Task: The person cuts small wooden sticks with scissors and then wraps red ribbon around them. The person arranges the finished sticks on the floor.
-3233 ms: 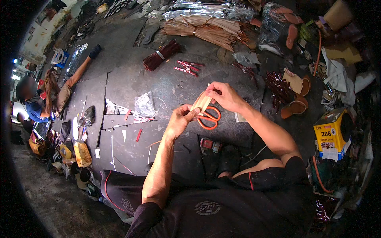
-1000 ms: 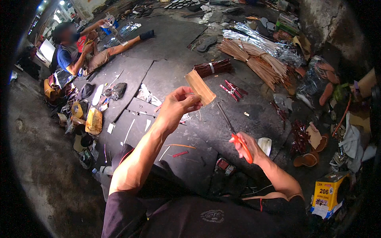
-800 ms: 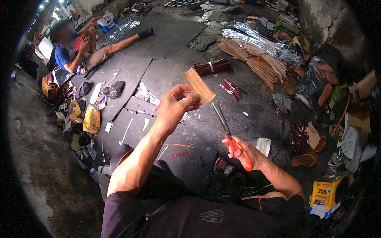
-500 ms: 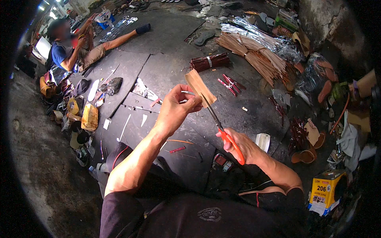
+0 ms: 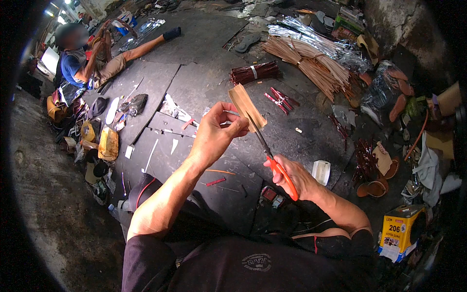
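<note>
- The left hand (image 5: pixel 216 131) pinches a tan leather strip (image 5: pixel 246 106), raised above the dark floor mats (image 5: pixel 194 87).
- The right hand (image 5: pixel 294 177) grips orange-handled scissors (image 5: pixel 272 158); their blades meet the strip's lower edge.
- A bundle of dark red strips (image 5: pixel 254 73) lies beyond.

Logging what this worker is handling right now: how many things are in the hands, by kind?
Tan strip piece, in the left hand: 1
Orange-handled scissors, in the right hand: 1
Total: 2
</note>
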{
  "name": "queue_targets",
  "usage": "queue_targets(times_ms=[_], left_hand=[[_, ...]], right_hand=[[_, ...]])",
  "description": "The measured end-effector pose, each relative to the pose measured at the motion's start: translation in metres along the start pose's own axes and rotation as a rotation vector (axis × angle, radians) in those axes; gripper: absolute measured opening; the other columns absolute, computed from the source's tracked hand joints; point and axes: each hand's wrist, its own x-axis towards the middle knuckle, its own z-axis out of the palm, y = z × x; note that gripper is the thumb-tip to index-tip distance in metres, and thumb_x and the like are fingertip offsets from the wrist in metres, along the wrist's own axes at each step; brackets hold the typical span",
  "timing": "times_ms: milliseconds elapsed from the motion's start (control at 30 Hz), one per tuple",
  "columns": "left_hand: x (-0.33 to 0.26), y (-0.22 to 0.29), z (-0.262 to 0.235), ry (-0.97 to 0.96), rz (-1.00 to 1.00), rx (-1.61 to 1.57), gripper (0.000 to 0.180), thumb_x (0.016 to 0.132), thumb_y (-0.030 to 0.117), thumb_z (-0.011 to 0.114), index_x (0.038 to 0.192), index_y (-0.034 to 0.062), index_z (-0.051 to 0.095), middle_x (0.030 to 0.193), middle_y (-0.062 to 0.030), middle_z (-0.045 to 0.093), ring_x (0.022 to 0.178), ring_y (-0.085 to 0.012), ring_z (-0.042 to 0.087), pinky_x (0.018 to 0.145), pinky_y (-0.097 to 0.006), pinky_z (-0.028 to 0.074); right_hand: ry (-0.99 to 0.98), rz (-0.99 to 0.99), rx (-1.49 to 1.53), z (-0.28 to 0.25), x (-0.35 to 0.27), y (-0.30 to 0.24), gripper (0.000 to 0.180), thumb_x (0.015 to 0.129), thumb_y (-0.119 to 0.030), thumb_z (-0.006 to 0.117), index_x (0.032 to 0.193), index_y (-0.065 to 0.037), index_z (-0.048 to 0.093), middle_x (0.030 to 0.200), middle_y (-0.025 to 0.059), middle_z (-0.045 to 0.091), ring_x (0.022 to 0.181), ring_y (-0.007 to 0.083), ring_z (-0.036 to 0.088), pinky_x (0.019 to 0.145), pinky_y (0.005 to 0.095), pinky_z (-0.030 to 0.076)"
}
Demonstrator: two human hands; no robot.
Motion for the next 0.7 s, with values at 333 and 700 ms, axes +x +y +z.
queue_targets(times_ms=[333,700], left_hand=[[0.0,-0.007,0.001,-0.004,0.026,-0.012,0.034,0.094,0.013,0.068,0.117,-0.0033,0.05,0.094,-0.009,0.065,0.089,-0.0173,0.068,0.082,-0.03,0.058],[-0.007,0.001,0.007,0.019,0.031,0.134,0.038,0.094,0.013,0.068,0.122,-0.0026,0.048,0.095,-0.0092,0.067,0.088,-0.0182,0.069,0.081,-0.03,0.058]], right_hand=[[-0.008,0.022,0.004,-0.001,0.0,-0.003,0.038,0.097,-0.033,0.06,0.112,0.001,0.05,0.086,0.0115,0.068,0.082,0.0286,0.071,0.074,0.0389,0.055],[0.019,0.013,-0.021,0.003,-0.002,-0.001,0.033,0.096,-0.025,0.062,0.11,0.001,0.049,0.089,0.0141,0.069,0.083,0.0298,0.072,0.073,0.0401,0.057]])
